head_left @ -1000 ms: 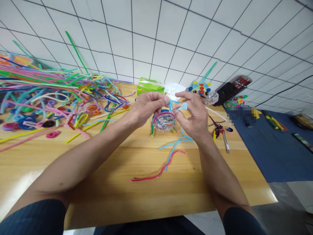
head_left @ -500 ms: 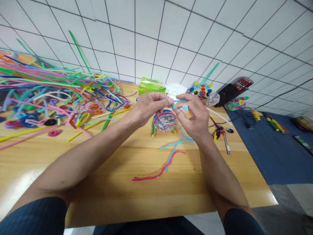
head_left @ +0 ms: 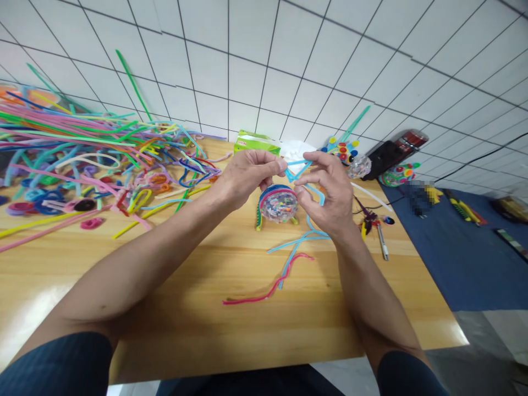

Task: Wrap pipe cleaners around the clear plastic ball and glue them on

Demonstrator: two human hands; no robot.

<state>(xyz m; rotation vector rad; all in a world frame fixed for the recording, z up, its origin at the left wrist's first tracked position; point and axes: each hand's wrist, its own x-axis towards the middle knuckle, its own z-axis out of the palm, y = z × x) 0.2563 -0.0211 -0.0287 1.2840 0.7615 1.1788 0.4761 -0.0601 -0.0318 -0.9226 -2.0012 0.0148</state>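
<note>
A light blue pipe cleaner [head_left: 293, 177], bent into a small triangle, is held up between my two hands. My left hand [head_left: 253, 176] pinches its left corner between thumb and fingers. Fingertips of my right hand [head_left: 330, 190] grip the right corner, and a curled blue end shows by the right thumb. Just below stands a clear plastic dome [head_left: 279, 206] with a pink and blue rim and green-yellow legs, filled with colourful bits. Nearer me on the table lie more light blue pipe cleaners [head_left: 295, 256] and a wavy red one [head_left: 268, 291].
A big heap of coloured pipe cleaners [head_left: 94, 148] covers the table's left side. Behind my hands are a green tissue pack [head_left: 256, 144] and decorated figures [head_left: 342, 151]. On the right are a pen [head_left: 383, 242], a dark bottle [head_left: 396, 151] and a blue mat [head_left: 466, 253].
The blue pipe cleaner now shows an open triangle between my hands. My right fingers have shifted up slightly and spread; the left hand has moved a little left.
</note>
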